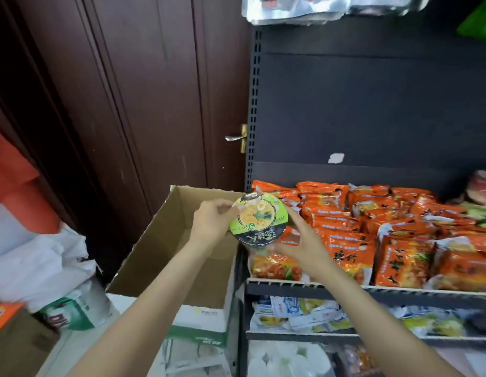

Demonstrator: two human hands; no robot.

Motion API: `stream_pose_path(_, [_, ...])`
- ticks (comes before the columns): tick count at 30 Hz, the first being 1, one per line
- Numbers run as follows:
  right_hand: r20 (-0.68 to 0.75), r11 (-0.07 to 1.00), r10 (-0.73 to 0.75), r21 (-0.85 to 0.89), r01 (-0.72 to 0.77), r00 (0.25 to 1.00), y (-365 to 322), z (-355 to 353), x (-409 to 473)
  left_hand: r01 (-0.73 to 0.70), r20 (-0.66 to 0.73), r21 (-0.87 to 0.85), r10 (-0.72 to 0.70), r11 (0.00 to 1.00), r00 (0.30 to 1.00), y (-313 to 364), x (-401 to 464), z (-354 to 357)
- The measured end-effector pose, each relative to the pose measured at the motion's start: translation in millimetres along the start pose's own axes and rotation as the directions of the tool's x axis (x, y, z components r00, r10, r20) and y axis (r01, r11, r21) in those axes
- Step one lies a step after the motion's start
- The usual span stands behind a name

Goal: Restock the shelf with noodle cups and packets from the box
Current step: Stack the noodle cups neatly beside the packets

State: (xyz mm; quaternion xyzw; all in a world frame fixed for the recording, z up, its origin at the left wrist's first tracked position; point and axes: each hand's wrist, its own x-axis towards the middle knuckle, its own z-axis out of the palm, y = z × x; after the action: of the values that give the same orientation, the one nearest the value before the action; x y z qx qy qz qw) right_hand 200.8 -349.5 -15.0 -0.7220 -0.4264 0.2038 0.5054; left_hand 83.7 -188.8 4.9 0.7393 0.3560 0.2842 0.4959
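A noodle cup (pixel 257 219) with a green and black lid is held between both hands, over the gap between the cardboard box (pixel 165 246) and the shelf (pixel 399 291). My left hand (pixel 212 221) grips its left rim. My right hand (pixel 304 240) cups its right and lower side, fingers spread against it. The shelf holds several orange noodle packets (pixel 372 227) in rows. The box stands open at the left of the shelf; what lies in it is hidden.
A dark wooden door (pixel 127 104) with a metal handle (pixel 235 137) stands behind the box. White bags (pixel 40 262) and a green-white carton (pixel 73 311) lie at the left. Lower shelves (pixel 318 314) hold pale packets. Foil packs (pixel 318 9) sit above.
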Motion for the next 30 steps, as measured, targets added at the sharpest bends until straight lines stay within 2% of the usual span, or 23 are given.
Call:
stream_pose_path(7, [-0.254, 0.998, 0.029, 0.066, -0.013, 0.967, 41.7, -156.7, -63.0, -0.114, 0.149, -0.229, 0.15, 0.967, 0.977, 91.4, -51.3, 156.4])
stream_pose_path(11, [-0.356, 0.996, 0.069, 0.077, -0.044, 0.932, 74.6, -254.8, -104.1, -0.138, 0.264, -0.353, 0.24, 0.925, 0.934, 130.4, -82.7, 254.6])
stream_pose_path(15, [-0.427, 0.995, 0.097, 0.021, -0.098, 0.899, 111.6, -339.7, -130.2, -0.155, 0.395, -0.321, 0.281, 0.934, 0.875, 160.3, -95.9, 341.1])
stream_pose_path(18, [-0.472, 0.995, 0.083, -0.008, -0.099, 0.878, 133.2, -390.1, -140.8, -0.121, 0.466, -0.233, 0.22, 0.965, 0.857, 178.4, -96.3, 399.4])
stream_pose_path(20, [-0.501, 0.996, 0.077, -0.002, -0.09, 0.862, 147.2, -419.8, -142.5, -0.085, 0.508, -0.245, 0.202, 0.966, 0.837, 189.6, -92.0, 435.5])
stream_pose_path(24, [-0.525, 0.994, 0.101, 0.015, -0.109, 0.845, 179.8, -473.5, -133.4, -0.134, 0.524, -0.228, 0.238, 0.964, 0.818, 206.2, -71.9, 501.9])
stream_pose_path(30, [-0.556, 0.98, 0.097, -0.093, -0.177, 0.826, 221.0, -530.8, -102.0, -0.126, 0.578, -0.109, 0.166, 0.986, 0.799, 215.9, -40.9, 578.0])
